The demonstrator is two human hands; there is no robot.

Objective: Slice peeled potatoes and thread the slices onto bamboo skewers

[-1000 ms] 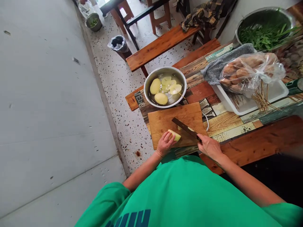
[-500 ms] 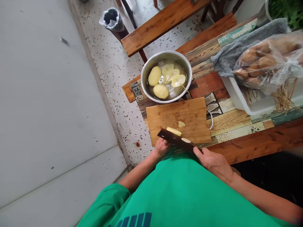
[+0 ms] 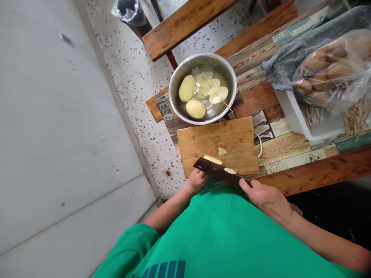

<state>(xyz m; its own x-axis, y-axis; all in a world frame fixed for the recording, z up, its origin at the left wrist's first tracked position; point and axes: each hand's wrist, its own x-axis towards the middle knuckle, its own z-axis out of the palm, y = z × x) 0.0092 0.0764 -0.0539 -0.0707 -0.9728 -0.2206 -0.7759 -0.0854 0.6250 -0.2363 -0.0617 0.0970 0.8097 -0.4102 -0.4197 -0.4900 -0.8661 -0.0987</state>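
My right hand (image 3: 269, 199) is closed round the handle end of a dark cleaver (image 3: 217, 172), whose blade slants across the near edge of a wooden cutting board (image 3: 197, 141). Near the blade's far end my left hand (image 3: 198, 180) is curled, its fingertips partly hidden by the blade; what they grip does not show. A peeled potato piece (image 3: 213, 160) shows just beyond the blade. One pale slice (image 3: 230, 170) lies against the blade's upper edge. Another thin slice (image 3: 222, 151) rests flat on the board.
Behind the board stands a metal pot (image 3: 174, 102) of water with peeled potatoes (image 3: 196, 109) and potato slices on a skewer (image 3: 218, 95). At right, a white bin (image 3: 292, 112) holds sticks (image 3: 358, 117), a grey cloth (image 3: 278, 69) and bagged potatoes (image 3: 340, 69). Benches (image 3: 185, 29) flank the table.
The view has shifted slightly, bringing the pot and bin a little closer. Both hands and the cleaver stay almost in place, with the right hand slightly farther right.
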